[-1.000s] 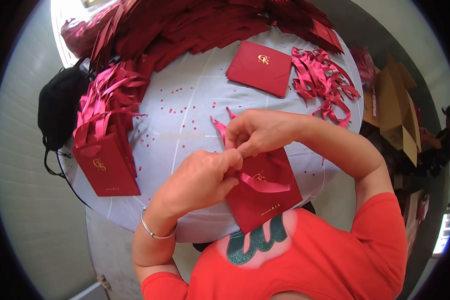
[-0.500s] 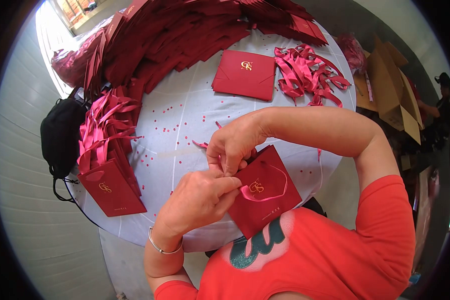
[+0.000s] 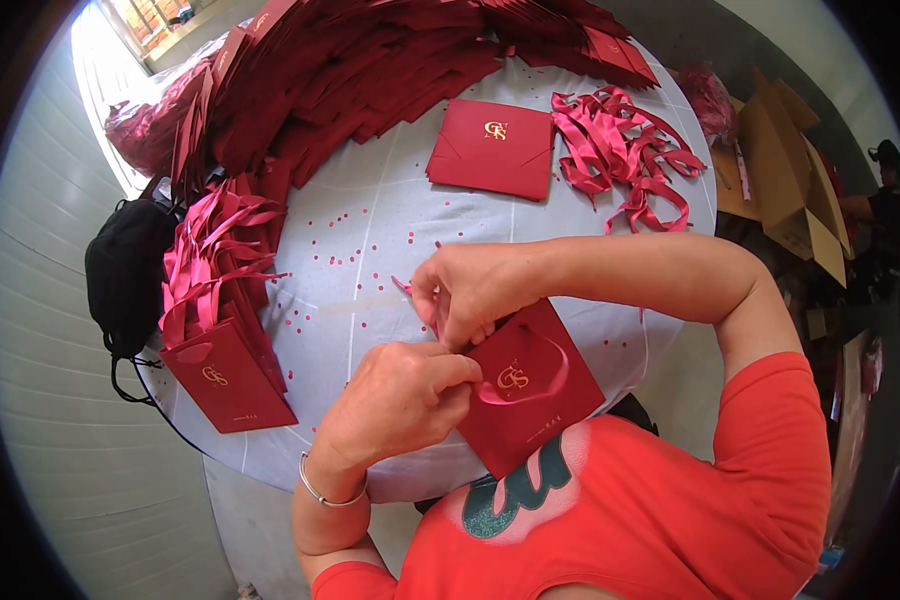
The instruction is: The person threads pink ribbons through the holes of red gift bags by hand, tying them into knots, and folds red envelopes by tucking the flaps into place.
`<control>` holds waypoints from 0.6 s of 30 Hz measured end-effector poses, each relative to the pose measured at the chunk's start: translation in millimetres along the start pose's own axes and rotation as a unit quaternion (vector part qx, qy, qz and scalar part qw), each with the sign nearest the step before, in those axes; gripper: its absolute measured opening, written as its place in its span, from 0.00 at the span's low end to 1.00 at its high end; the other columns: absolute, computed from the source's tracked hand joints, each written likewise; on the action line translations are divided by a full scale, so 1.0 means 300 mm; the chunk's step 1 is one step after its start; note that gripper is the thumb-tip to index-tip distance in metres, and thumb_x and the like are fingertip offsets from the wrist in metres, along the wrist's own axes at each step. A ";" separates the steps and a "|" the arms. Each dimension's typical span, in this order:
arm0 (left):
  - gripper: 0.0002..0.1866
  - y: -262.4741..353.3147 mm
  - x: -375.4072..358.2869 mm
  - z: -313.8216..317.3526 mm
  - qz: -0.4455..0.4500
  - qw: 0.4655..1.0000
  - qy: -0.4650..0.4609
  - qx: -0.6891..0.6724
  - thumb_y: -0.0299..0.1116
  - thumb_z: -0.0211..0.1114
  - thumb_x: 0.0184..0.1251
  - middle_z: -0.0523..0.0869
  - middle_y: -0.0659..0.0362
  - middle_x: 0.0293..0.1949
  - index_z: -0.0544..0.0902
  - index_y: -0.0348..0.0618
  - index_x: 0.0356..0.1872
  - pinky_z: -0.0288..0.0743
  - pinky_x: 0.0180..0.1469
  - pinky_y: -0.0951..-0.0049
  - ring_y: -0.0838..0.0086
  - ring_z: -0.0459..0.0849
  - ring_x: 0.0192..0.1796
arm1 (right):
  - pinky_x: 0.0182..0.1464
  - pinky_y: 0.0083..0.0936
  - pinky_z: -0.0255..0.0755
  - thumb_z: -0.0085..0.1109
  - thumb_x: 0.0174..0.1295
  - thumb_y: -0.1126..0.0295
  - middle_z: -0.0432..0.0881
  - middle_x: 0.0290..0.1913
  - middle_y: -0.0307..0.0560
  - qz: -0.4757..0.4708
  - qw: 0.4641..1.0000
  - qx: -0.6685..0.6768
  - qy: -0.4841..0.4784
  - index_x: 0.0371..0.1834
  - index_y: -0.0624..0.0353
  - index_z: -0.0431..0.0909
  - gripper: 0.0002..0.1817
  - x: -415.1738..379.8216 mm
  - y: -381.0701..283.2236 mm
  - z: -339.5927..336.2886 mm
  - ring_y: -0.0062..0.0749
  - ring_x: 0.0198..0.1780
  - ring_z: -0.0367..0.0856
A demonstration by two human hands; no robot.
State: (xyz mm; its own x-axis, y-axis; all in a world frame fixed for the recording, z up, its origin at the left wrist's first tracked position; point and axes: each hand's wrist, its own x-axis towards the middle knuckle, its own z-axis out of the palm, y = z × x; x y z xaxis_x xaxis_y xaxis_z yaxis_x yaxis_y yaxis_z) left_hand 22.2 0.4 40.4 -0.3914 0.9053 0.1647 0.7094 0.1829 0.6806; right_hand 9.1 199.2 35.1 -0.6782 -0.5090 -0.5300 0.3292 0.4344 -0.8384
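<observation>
In front of my chest stands a small dark red paper gift bag (image 3: pixel 545 420) with a gold logo. A pink ribbon handle (image 3: pixel 558 385) loops over its front. My left hand (image 3: pixel 400 395), with a bracelet on the wrist, is closed in a pinch at the bag's top edge, where the ribbon runs in. Just above it, my right hand (image 3: pixel 470 290) has its fingers curled in a pinch at the same corner; a ribbon end sticks out beside it. My fingers hide the exact spot they work on.
Red bags with ribbons (image 3: pixel 225 375) stand at the left beside a black pouch (image 3: pixel 125 275). Flat red bags (image 3: pixel 492 165) and loose pink ribbons (image 3: pixel 620 150) lie at the back right. Many folded bags (image 3: pixel 360 70) line the far edge. Cardboard boxes (image 3: pixel 785 190) are at right.
My right hand and forearm have come down slightly toward the bag. The ribbon loop on the bag's front has shifted a little. My left hand keeps its pinch.
</observation>
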 end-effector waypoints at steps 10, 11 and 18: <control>0.15 0.039 -0.001 -0.022 -0.054 0.996 -0.064 -0.018 0.22 0.63 0.51 0.85 0.50 0.27 0.75 0.41 0.42 0.77 0.33 0.58 0.52 0.85 0.32 | 0.38 0.25 0.80 0.60 0.52 0.83 0.85 0.29 0.48 -0.252 0.884 -0.163 0.359 0.31 0.64 0.71 0.08 0.149 0.089 -0.130 0.27 0.34 0.86; 0.17 0.048 -0.004 -0.032 -0.061 0.994 -0.084 -0.044 0.21 0.63 0.52 0.85 0.50 0.27 0.72 0.41 0.44 0.77 0.33 0.58 0.51 0.85 0.32 | 0.37 0.25 0.79 0.60 0.53 0.83 0.85 0.29 0.48 -0.255 0.878 -0.153 0.376 0.30 0.64 0.71 0.07 0.159 0.100 -0.159 0.26 0.34 0.86; 0.15 -0.052 -0.015 -0.037 -0.055 0.998 -0.011 0.005 0.20 0.68 0.50 0.86 0.50 0.28 0.75 0.38 0.40 0.79 0.33 0.65 0.57 0.88 0.31 | 0.36 0.19 0.76 0.59 0.56 0.81 0.85 0.31 0.43 -0.263 0.904 -0.118 0.315 0.33 0.66 0.78 0.03 0.005 0.078 -0.137 0.19 0.33 0.82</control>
State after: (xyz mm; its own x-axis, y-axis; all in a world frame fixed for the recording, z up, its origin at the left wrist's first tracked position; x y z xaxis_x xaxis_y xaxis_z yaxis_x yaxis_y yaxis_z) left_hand 6.3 -10.7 36.8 -0.4547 0.8876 0.0744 0.6684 0.2848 0.6871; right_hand -11.3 239.3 19.9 -0.9645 -0.1984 0.1742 -0.2465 0.4401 -0.8634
